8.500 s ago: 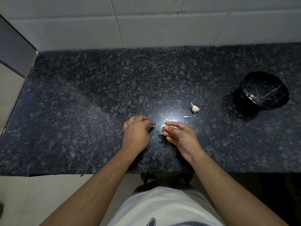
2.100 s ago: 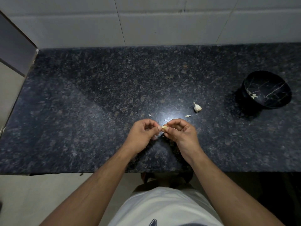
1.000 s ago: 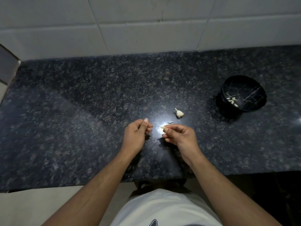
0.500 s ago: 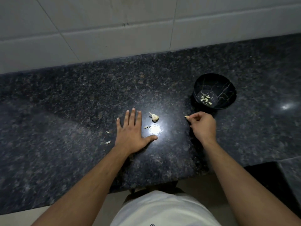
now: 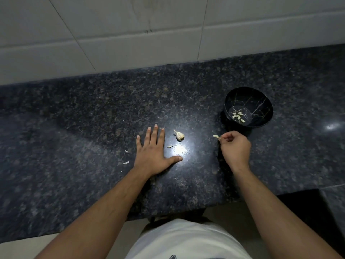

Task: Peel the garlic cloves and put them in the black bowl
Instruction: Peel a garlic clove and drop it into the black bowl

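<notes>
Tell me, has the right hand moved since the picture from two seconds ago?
Yes. The right hand, pinching a peeled clove, moved right, away from the garlic bulb toward the black bowl.

Person, head-camera view. Two forearms, bare from wrist to the near edge of the frame; no sleeves visible. Left hand (image 5: 153, 156) and right hand (image 5: 235, 149): bare, no gloves, rings, watch or bands. Fingers (image 5: 155, 132) with short nails. Torso: white garment (image 5: 186, 240), plain and softly creased, with part of a dark printed mark (image 5: 172, 257) at the near edge, cut off by the frame.
</notes>
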